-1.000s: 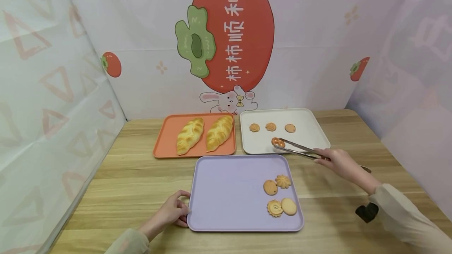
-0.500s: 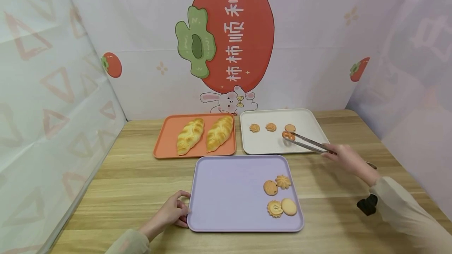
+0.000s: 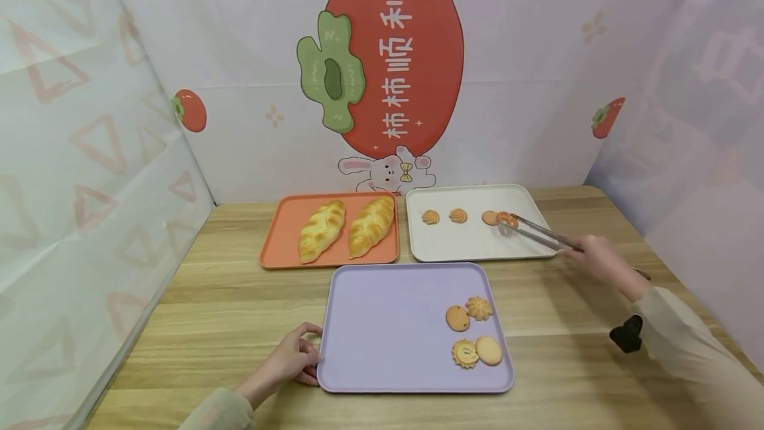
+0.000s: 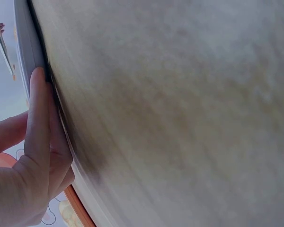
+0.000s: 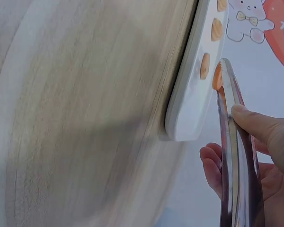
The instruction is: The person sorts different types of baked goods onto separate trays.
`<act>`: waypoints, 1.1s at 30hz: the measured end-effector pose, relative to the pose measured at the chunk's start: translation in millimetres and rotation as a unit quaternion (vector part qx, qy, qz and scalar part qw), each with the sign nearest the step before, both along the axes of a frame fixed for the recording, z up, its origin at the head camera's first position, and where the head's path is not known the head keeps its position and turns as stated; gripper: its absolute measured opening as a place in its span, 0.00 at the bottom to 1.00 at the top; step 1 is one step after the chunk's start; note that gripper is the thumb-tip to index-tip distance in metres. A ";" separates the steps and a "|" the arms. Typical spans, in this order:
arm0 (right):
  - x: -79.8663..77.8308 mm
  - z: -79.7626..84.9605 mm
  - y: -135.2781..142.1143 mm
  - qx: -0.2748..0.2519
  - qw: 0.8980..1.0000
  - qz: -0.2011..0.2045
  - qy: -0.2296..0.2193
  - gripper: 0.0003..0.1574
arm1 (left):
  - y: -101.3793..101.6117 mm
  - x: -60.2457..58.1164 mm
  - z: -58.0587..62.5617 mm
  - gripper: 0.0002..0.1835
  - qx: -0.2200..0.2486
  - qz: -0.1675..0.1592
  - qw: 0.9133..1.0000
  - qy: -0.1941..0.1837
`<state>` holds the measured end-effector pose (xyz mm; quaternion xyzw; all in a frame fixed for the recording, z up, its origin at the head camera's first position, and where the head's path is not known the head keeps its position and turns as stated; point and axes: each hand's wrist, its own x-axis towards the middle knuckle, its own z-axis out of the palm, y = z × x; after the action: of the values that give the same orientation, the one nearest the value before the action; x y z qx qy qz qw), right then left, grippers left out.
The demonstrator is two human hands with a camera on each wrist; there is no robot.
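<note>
My right hand (image 3: pixel 599 262) holds metal tongs (image 3: pixel 546 234), thumb on one arm and fingers on the other in the right wrist view. The tong tips grip a small pretzel-shaped biscuit (image 3: pixel 507 219) over the right part of the white tray (image 3: pixel 477 244), beside a round biscuit (image 3: pixel 489 217); whether it touches the tray I cannot tell. Two swirled biscuits (image 3: pixel 457 215) lie farther left there. My left hand (image 3: pixel 292 357) holds the left rim of the purple tray (image 3: pixel 394 330). On that tray's right side lie several biscuits, among them a flower-shaped one (image 3: pixel 479 308) and a smooth round one (image 3: pixel 489 350).
Left of the white tray stands an orange tray (image 3: pixel 286 231) with two long bread loaves (image 3: pixel 322 231). All three trays rest on a wooden table (image 3: pixel 227 297). A printed cloth (image 3: pixel 507 85) hangs behind, with cloth walls at both sides.
My right hand has moved right and slightly away from me. The tongs have carried the pretzel-shaped biscuit from the white tray's front middle to the round biscuit's right side. The left hand stays put.
</note>
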<state>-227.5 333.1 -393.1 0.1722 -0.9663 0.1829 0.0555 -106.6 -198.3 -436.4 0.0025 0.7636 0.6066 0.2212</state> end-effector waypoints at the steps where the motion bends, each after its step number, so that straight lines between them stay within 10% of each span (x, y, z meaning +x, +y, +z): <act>1: -1.5 -0.7 1.9 0.000 1.000 -0.002 0.002 0.22 | 0.0 0.0 0.1 0.23 0.000 0.000 1.000 0.000; 33: -21.1 -12.5 20.3 0.003 0.999 -0.032 -0.024 0.24 | 1.3 0.3 2.2 0.23 -0.011 0.005 1.000 -0.002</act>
<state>-248.6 353.5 -405.6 0.1373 -0.9730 0.1819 0.0374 -106.4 -197.0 -434.3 -0.0044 0.7699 0.5991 0.2196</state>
